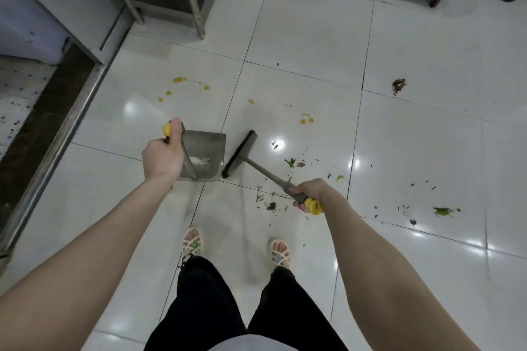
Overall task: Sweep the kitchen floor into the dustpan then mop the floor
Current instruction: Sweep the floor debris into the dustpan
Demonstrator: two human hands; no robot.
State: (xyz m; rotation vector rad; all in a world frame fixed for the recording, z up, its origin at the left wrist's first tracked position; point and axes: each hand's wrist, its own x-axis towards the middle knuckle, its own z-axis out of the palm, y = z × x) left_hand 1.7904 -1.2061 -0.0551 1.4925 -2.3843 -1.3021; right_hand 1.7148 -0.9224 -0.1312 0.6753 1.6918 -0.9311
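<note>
So, left hand [162,157]: wrapped round the yellow-tipped handle of the dustpan [209,142], well apart from the other hand.
right hand [309,194]: gripping the yellow end of the broom [239,154] stick.
dustpan: grey, down low at the floor [299,37], with just a small pale clump of sweepings [199,162] inside.
broom: dark head sits just beside the pan's right edge.
floor: green scraps [291,163] and dark bits are scattered right of the broom, and there are yellow drips [179,80] further out.
</note>
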